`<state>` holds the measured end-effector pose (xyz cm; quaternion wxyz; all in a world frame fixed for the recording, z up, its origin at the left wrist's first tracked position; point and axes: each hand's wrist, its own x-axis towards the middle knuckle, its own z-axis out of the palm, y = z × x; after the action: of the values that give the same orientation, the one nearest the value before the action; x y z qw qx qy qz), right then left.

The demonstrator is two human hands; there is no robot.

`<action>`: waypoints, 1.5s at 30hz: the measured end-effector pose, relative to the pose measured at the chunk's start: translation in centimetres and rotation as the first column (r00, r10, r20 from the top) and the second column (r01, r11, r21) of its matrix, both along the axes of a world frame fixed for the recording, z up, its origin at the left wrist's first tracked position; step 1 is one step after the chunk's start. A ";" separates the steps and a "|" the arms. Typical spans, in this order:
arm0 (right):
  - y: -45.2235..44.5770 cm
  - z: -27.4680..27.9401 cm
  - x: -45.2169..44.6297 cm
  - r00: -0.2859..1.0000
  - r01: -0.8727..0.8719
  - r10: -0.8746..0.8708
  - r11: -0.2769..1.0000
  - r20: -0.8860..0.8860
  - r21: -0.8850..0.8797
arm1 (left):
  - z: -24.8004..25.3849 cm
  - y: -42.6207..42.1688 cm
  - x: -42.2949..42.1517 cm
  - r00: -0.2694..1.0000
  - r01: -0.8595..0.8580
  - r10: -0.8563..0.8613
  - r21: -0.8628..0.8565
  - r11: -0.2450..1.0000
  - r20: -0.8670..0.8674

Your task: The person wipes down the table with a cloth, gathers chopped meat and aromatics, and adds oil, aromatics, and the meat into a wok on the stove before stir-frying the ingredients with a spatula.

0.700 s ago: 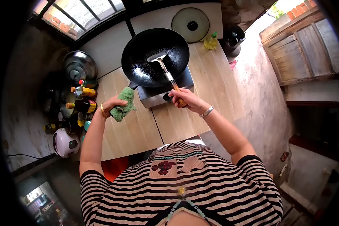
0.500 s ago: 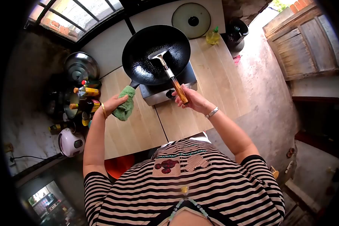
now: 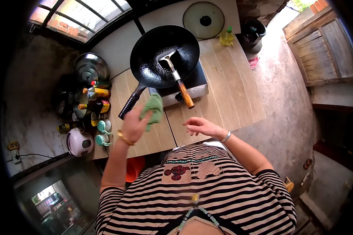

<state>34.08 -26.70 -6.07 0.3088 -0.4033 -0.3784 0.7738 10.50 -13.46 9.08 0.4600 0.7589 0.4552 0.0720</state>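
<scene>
A black wok (image 3: pixel 153 58) sits on the stove (image 3: pixel 200 91), its dark handle (image 3: pixel 131 102) pointing toward me at the left. Inside it rests a spatula (image 3: pixel 177 76), whose wooden handle leans out over the stove's front. My left hand (image 3: pixel 135 124) grips a green cloth (image 3: pixel 154 111) beside the wok handle, apart from it. Over the table's front part, my right hand (image 3: pixel 202 127) holds nothing, its fingers loosely bent and partly apart.
On the left stand several sauce bottles (image 3: pixel 98 92), two green-lidded jars (image 3: pixel 104 126), a metal lid (image 3: pixel 91 67) and a pale rice cooker (image 3: pixel 79 141). A glass lid (image 3: pixel 204 20) leans at the back, near a yellow spray bottle (image 3: pixel 226 37). An orange bucket (image 3: pixel 134 168) is below the table edge.
My right hand has let go of the spatula and drawn back toward me. My left hand has moved right with the cloth, off the wok handle, which now shows.
</scene>
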 end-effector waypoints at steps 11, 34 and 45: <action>-4.8 -5.3 3.9 0.748 0.593 -0.663 0.681 -0.018 -0.430 | -25.6 -3.3 7.1 0.638 -0.336 0.768 -0.917 0.215 -0.053; 3.2 -5.6 13.2 0.456 0.201 -0.535 0.841 0.712 0.503 | -31.9 -1.8 8.9 0.261 -0.140 0.952 -0.982 -0.128 -0.161; 6.0 -15.5 17.6 0.093 -0.247 -0.456 0.851 0.885 0.464 | -31.1 -15.7 -3.4 0.396 -0.394 0.858 -0.905 -0.163 -0.327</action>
<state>51.64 -20.69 -21.53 0.1245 -0.7441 -0.6408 0.1421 7.13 -29.16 -22.00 0.7691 -0.0419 0.6129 0.1761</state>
